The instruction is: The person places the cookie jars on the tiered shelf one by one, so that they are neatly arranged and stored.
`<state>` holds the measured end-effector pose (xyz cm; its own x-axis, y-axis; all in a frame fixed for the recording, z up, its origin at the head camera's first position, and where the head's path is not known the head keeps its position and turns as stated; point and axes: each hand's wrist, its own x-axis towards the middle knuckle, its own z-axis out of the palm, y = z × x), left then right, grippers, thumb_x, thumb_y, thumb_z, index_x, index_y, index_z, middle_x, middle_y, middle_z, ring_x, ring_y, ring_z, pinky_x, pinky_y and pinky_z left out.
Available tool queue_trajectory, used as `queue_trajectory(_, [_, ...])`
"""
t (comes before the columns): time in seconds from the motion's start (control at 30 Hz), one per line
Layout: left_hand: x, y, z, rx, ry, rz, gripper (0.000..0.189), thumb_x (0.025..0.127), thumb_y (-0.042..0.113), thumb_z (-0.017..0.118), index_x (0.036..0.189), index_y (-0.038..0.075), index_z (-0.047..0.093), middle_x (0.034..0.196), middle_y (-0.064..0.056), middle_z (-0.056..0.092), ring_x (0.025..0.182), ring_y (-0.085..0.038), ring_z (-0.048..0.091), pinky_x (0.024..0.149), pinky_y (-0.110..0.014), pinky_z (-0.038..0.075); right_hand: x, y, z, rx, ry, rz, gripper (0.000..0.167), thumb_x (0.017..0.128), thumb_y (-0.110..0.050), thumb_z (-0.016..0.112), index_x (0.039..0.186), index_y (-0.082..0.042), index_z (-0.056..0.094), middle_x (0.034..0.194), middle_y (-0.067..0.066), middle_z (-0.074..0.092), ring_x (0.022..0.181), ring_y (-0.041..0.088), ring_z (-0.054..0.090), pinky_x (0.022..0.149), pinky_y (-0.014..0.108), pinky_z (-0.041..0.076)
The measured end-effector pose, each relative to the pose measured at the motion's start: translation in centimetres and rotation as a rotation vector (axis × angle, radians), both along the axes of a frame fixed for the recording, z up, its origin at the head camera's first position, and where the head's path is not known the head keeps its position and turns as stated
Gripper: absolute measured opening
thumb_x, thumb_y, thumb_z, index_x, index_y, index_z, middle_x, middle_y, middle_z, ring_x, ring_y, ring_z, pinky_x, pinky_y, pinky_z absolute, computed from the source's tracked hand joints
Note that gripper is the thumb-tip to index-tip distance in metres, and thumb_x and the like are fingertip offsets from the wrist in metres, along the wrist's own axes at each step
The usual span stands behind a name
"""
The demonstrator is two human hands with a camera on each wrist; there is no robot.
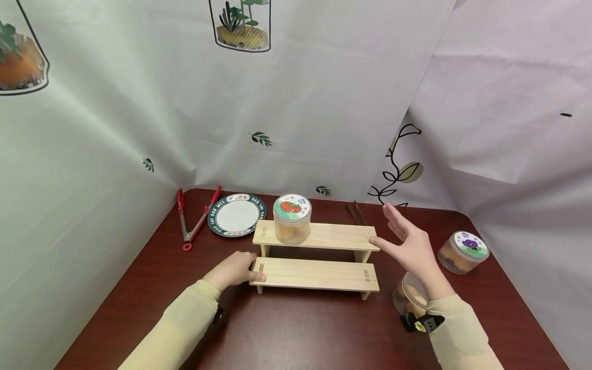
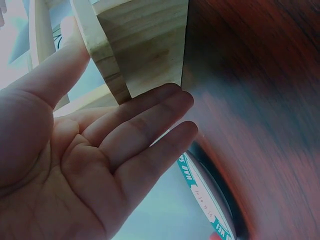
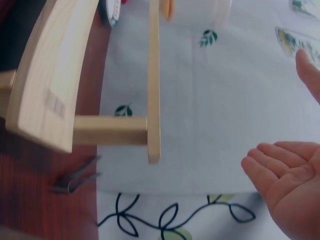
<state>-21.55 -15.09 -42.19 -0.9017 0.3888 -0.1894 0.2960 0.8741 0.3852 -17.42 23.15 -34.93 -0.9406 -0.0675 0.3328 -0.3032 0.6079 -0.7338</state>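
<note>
Crosswise in front of you, the two-tier wooden stand (image 1: pixel 319 275) sits on the dark red worktop (image 1: pixel 296 334), its long axis running left to right and its stepped front facing you. Its lower step (image 1: pixel 305 268) is the nearer one; its upper step (image 1: pixel 339 235) lies behind and higher, roughly parallel to it. A lidded jar with tomatoes on the label (image 1: pixel 292 220) stands upright on the upper step, left of its middle.

Your left hand (image 1: pixel 233 270) is at the stand's left end, with the forearm slanting in from the lower left. Its thumb lies over the lower step's top while the fingers (image 2: pixel 145 125) extend nearly straight along the wood, grasping that end between them. Your right hand (image 1: pixel 409 249) is raised in the air just beyond the stand's right end, its forearm rising from the lower right; the fingers are released and extended, the thumb spread away from them toward the upper step. From your right wrist, that hand appears apart from the stand.

Beneath your right wrist is a partly covered jar (image 1: pixel 403 298), and farther right a jar with a purple flower label (image 1: pixel 462 253). Back left, you have a green-rimmed plate (image 1: pixel 237 216) beside red-tipped tongs (image 1: pixel 200 224).
</note>
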Motion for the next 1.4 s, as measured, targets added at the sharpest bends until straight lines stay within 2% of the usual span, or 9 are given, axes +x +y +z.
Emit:
queue_trajectory(0.2, [0.1, 0.0, -0.2, 0.016, -0.003, 0.009, 0.049, 0.076, 0.036, 0.077, 0.108, 0.001, 0.063, 0.091, -0.008, 0.066, 0.081, -0.020, 0.059, 0.080, -0.040, 0.048, 0.5, 1.9, -0.4, 0.029, -0.028, -0.058, 0.082, 0.082, -0.033, 0.075, 0.149, -0.027, 0.028, 0.147, 0.004, 0.041, 0.128, 0.030, 0.046, 0.087, 0.001, 0.034])
queue_trajectory(0.27, [0.0, 0.0, -0.2, 0.023, -0.002, 0.010, 0.049, 0.076, 0.036, 0.077, 0.108, 0.002, 0.063, 0.090, -0.007, 0.066, 0.081, -0.019, 0.059, 0.079, -0.039, 0.048, 0.7, 2.6, -0.5, 0.029, -0.038, -0.067, 0.082, 0.082, -0.033, 0.074, 0.149, -0.030, 0.027, 0.148, 0.004, 0.040, 0.128, 0.027, 0.046, 0.087, 0.001, 0.034])
queue_trajectory(0.4, [0.0, -0.1, -0.2, 0.019, 0.010, -0.001, 0.049, 0.076, 0.037, 0.077, 0.108, 0.002, 0.063, 0.090, -0.007, 0.066, 0.082, -0.020, 0.060, 0.078, -0.039, 0.048, 1.2, 3.7, -0.6, 0.023, -0.052, -0.072, 0.081, 0.083, -0.030, 0.074, 0.149, -0.032, 0.026, 0.149, 0.005, 0.039, 0.129, 0.014, 0.046, 0.088, 0.002, 0.035])
queue_trajectory(0.6, [-0.1, -0.2, -0.3, 0.012, 0.014, -0.008, 0.051, 0.076, 0.037, 0.077, 0.108, 0.000, 0.063, 0.091, -0.008, 0.066, 0.083, -0.021, 0.060, 0.079, -0.040, 0.048, 1.6, 5.4, -1.0, 0.006, -0.037, -0.086, 0.081, 0.085, -0.024, 0.073, 0.151, -0.024, 0.026, 0.148, 0.014, 0.038, 0.116, -0.016, 0.040, 0.087, 0.001, 0.035])
queue_trajectory(0.67, [0.0, -0.3, -0.3, 0.013, 0.012, -0.006, 0.050, 0.076, 0.037, 0.077, 0.108, 0.001, 0.063, 0.090, -0.007, 0.066, 0.083, -0.021, 0.060, 0.079, -0.040, 0.048, 1.7, 6.0, -1.2, -0.005, -0.032, -0.095, 0.080, 0.086, -0.023, 0.072, 0.151, -0.021, 0.025, 0.148, 0.016, 0.038, 0.113, -0.019, 0.039, 0.087, 0.001, 0.035])
queue_trajectory(0.93, [-0.1, -0.2, -0.3, 0.005, 0.002, 0.005, 0.051, 0.077, 0.037, 0.076, 0.109, 0.000, 0.063, 0.090, -0.008, 0.066, 0.082, -0.021, 0.060, 0.079, -0.040, 0.048, 1.9, 8.5, -2.4, -0.040, 0.008, -0.146, 0.077, 0.087, -0.016, 0.070, 0.151, -0.017, 0.026, 0.148, 0.012, 0.037, 0.114, -0.020, 0.040, 0.087, 0.001, 0.035])
queue_trajectory(1.1, [-0.2, -0.1, -0.4, 0.020, -0.016, 0.026, 0.051, 0.077, 0.036, 0.076, 0.112, 0.001, 0.062, 0.092, -0.007, 0.066, 0.081, -0.019, 0.059, 0.079, -0.040, 0.048, 2.1, 10.1, -3.1, -0.067, -0.018, -0.146, 0.076, 0.089, -0.014, 0.067, 0.151, -0.019, 0.024, 0.151, 0.004, 0.035, 0.115, -0.019, 0.039, 0.086, 0.001, 0.036])
queue_trajectory(1.23, [-0.2, -0.1, -0.5, 0.022, -0.018, 0.023, 0.052, 0.078, 0.036, 0.076, 0.113, 0.001, 0.062, 0.092, -0.007, 0.066, 0.082, -0.019, 0.059, 0.080, -0.040, 0.048, 2.3, 11.1, -3.5, -0.060, -0.029, -0.189, 0.075, 0.089, -0.017, 0.068, 0.151, -0.023, 0.024, 0.150, -0.007, 0.036, 0.115, -0.020, 0.039, 0.085, -0.001, 0.034])
queue_trajectory(1.4, [-0.2, -0.1, -0.7, 0.017, -0.024, 0.024, 0.053, 0.078, 0.037, 0.075, 0.114, 0.001, 0.062, 0.095, -0.008, 0.067, 0.085, -0.020, 0.061, 0.082, -0.041, 0.048, 2.5, 11.9, -4.2, -0.095, -0.034, -0.237, 0.075, 0.089, -0.017, 0.068, 0.150, -0.023, 0.026, 0.150, -0.006, 0.036, 0.118, -0.018, 0.040, 0.086, 0.000, 0.035])
